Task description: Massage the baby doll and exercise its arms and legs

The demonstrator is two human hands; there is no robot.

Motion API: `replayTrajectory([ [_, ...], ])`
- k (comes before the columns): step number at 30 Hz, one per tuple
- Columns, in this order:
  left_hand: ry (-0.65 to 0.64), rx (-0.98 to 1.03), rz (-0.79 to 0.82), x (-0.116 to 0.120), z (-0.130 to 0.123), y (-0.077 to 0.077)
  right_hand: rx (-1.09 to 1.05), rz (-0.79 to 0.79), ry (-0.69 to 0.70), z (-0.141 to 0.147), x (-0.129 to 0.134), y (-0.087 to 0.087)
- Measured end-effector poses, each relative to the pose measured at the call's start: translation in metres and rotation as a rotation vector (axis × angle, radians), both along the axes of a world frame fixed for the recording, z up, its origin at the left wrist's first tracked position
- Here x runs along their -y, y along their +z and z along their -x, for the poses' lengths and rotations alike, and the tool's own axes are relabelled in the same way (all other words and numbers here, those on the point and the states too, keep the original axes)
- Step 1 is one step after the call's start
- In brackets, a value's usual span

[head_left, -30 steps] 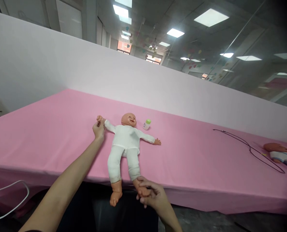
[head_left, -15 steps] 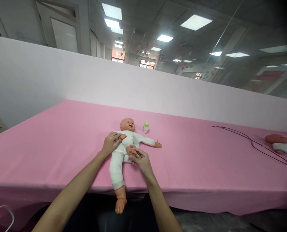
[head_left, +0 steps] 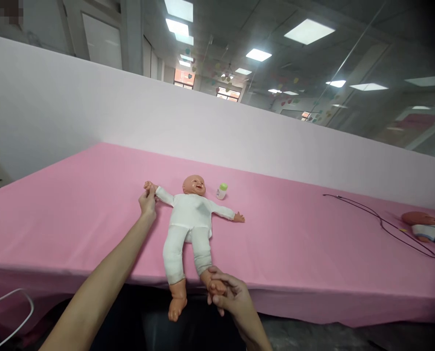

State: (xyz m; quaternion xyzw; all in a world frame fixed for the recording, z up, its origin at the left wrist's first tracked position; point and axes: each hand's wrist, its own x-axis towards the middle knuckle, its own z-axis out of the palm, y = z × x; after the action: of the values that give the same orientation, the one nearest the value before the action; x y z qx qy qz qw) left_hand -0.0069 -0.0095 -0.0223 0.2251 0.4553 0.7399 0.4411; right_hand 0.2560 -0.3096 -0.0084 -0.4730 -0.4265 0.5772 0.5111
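Note:
A baby doll (head_left: 191, 210) in white clothes lies on its back on the pink-covered table (head_left: 283, 234), head away from me, its lower legs over the front edge. My left hand (head_left: 148, 201) is closed round the doll's hand at the left, with that arm stretched outward. At the lower middle, my right hand (head_left: 229, 295) grips the doll's foot (head_left: 217, 287) on the right side. The other foot (head_left: 177, 309) hangs free. Beside the doll's head is a small white bottle (head_left: 222, 191) with a green cap.
A dark cord (head_left: 380, 219) lies looped on the right of the table, near a second doll (head_left: 420, 219) at the far right. Behind the table runs a white partition (head_left: 239, 131). A white cable (head_left: 29, 304) curves at the lower left.
My left hand has moved the doll's arm from its chest outward to the left. My right hand has brought the raised, bent leg down toward me, and it now lies extended.

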Motion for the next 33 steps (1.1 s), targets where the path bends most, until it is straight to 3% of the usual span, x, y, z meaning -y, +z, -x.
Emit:
replayTrajectory([
  [6, -0.197, -0.728, -0.401, 0.030, -0.023, 0.008, 0.059, -0.204, -0.138, 0.022, -0.074, 0.048],
  [10, -0.293, -1.143, -0.595, 0.042, -0.027, 0.004, 0.029, -0.229, -0.118, 0.044, -0.120, 0.050],
  [13, -0.261, -1.070, -0.549, 0.038, -0.026, 0.001, 0.011, -0.238, -0.115, 0.047, -0.119, 0.045],
  [17, -0.059, -0.639, -0.355, 0.020, -0.019, -0.002, 0.026, -0.214, -0.113, 0.023, -0.071, 0.036],
  [20, 0.023, -0.269, -0.109, 0.006, -0.006, -0.005, 0.075, -0.120, -0.047, -0.001, -0.028, 0.014],
  [23, -0.035, -0.006, 0.049, -0.002, 0.004, -0.004, 0.086, -0.043, -0.021, -0.014, 0.001, -0.009],
  [25, -0.089, -0.054, -0.028, -0.001, 0.002, -0.001, 0.074, -0.067, -0.088, -0.014, 0.005, -0.013],
  [27, -0.134, -0.229, -0.178, 0.005, -0.007, 0.003, 0.064, -0.108, -0.151, -0.008, -0.003, -0.002],
  [30, -0.276, -0.533, -0.361, 0.021, -0.024, 0.007, 0.066, -0.161, -0.193, 0.008, -0.037, 0.024],
  [33, -0.431, -0.755, -0.440, 0.035, -0.033, 0.006, 0.092, -0.214, -0.196, 0.031, -0.082, 0.042],
])
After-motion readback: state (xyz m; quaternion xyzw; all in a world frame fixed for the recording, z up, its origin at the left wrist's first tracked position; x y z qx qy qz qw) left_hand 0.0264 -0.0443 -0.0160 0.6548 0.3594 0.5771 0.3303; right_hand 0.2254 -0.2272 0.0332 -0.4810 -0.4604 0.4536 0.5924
